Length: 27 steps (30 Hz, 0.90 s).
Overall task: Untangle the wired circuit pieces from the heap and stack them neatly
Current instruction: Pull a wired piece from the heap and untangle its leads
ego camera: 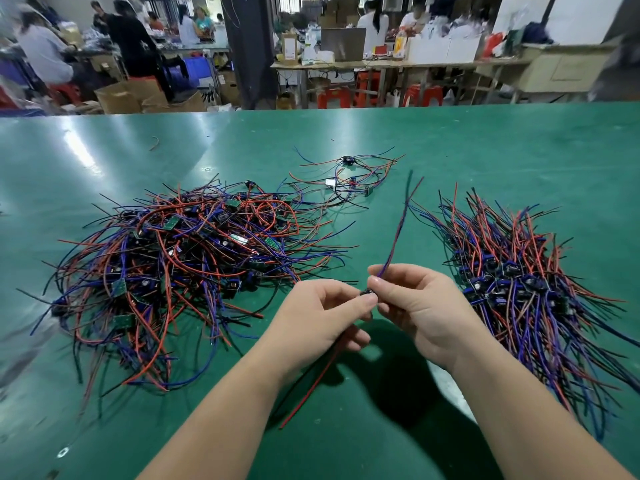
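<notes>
A tangled heap of red, blue and black wired circuit pieces lies on the left of the green table. To the right, an ordered stack of pieces lies with wires aligned. Between them, above the table, both hands hold one wired circuit piece. My left hand pinches its small dark board, and red and black wires hang down from under that hand. My right hand pinches the piece's blue and red wires, which stick up and away.
A small loose cluster of wired pieces lies farther back in the middle. A stray wire scrap lies at the far left. Beyond the table's far edge are workbenches, cardboard boxes, red stools and several people.
</notes>
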Available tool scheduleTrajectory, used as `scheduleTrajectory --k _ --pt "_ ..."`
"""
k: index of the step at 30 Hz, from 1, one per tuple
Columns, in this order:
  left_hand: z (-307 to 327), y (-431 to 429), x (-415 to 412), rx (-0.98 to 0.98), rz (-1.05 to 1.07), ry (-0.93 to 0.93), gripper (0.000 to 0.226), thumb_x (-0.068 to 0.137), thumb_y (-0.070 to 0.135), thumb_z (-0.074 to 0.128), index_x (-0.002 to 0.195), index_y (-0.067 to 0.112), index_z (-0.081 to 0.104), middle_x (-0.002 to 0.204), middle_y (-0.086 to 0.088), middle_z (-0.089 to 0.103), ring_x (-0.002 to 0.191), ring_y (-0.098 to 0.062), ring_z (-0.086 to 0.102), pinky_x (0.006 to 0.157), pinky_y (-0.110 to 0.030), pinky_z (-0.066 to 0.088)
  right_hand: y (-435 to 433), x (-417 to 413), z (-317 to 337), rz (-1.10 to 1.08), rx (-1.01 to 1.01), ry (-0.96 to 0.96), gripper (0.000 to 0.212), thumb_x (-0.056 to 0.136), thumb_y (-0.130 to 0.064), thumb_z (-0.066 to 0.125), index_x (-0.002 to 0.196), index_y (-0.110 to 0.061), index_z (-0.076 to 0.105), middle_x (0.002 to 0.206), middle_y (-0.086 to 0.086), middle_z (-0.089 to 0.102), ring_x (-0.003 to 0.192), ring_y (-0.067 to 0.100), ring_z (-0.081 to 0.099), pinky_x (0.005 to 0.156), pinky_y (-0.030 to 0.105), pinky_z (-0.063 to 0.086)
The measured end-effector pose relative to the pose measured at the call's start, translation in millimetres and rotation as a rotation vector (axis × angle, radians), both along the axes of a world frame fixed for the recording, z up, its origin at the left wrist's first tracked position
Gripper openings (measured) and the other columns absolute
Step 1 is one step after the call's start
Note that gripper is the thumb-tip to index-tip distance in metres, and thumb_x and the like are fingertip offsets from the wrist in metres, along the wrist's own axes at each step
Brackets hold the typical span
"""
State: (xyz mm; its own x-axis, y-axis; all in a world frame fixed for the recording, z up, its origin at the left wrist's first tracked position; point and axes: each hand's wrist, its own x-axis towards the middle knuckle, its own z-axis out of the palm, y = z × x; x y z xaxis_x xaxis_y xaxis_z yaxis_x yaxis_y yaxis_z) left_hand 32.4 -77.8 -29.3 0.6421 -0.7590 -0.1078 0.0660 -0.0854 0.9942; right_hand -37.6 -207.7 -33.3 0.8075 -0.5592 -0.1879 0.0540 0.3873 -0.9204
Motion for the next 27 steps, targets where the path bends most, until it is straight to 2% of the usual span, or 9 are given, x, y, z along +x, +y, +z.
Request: scheduleTrajectory --k 5,9,12,15,20,24,27 --pt "1.3 -0.9 -1.6 0.014 0.003 0.019 0.012 0.087 0.011 0.066 0.076 0.008 0.064 0.060 0.000 0.066 0.048 -0.013 0.062 0.046 -0.021 0.051 -1.7 -0.9 5.4 0.014 -0.011 0.010 0.015 0.057 -0.011 0.071 0.071 -0.007 0.070 0.059 0.005 0.067 0.050 0.008 0.060 0.048 0.014 0.048" --pt "0.6 -1.1 -4.0 0.037 -0.049 0.056 0.017 0.086 0.008 0.066 0.070 0.008 0.061 0.059 -0.002 0.065 0.049 -0.012 0.062 0.047 -0.020 0.050 -21.2 -3.5 15.7 -0.140 0.025 -0.054 0.003 0.074 0.000 0.065 0.076 -0.002 0.065 0.058 0.006 0.067 0.050 0.010 0.063 0.047 0.016 0.049" --pt "-0.7 -1.0 -5.9 0.052 -0.074 0.047 0.016 0.086 0.009 0.068 0.070 0.007 0.062 0.060 -0.004 0.065 0.050 -0.013 0.063 0.048 -0.021 0.050 -39.8 -8.7 20.3 -0.289 0.046 -0.112 0.008 0.083 0.005 0.060 0.077 0.000 0.062 0.057 0.006 0.067 0.052 0.014 0.065 0.050 0.017 0.052" --pt "-1.4 -0.8 -6.9 0.071 -0.100 0.028 0.015 0.085 0.010 0.069 0.071 0.008 0.064 0.061 -0.004 0.066 0.054 -0.014 0.065 0.052 -0.023 0.053 -51.7 -14.1 22.4 -0.386 0.056 -0.158 0.006 0.084 0.003 0.061 0.079 0.000 0.062 0.058 0.007 0.068 0.054 0.017 0.067 0.053 0.020 0.054" --pt "-1.6 1.4 -4.1 0.102 -0.116 0.019 0.012 0.083 0.012 0.071 0.072 0.008 0.069 0.065 -0.005 0.068 0.058 -0.015 0.066 0.060 -0.027 0.055 -57.8 -17.9 25.1 -0.437 0.053 -0.198 0.015 0.086 0.009 0.056 0.080 -0.001 0.064 0.058 0.002 0.067 0.057 0.014 0.066 0.062 0.021 0.056" --pt "-1.8 4.3 -3.0 0.167 -0.161 -0.018 0.014 0.079 0.020 0.076 0.081 0.006 0.075 0.064 0.000 0.067 0.055 -0.006 0.060 0.057 -0.020 0.051 -51.3 -17.9 26.5 -0.473 0.046 -0.204 0.011 0.089 0.000 0.058 0.081 -0.002 0.064 0.055 0.002 0.065 0.054 0.014 0.066 0.056 0.020 0.055" --pt "0.5 8.3 -1.0 0.207 -0.193 -0.065 0.013 0.077 0.022 0.078 0.080 0.010 0.076 0.060 0.001 0.064 0.052 -0.005 0.055 0.053 -0.017 0.048 -45.6 -16.2 26.7 -0.472 -0.037 -0.178 0.017 0.093 -0.008 0.057 0.078 -0.003 0.063 0.051 0.001 0.063 0.049 0.014 0.065 0.050 0.020 0.053"
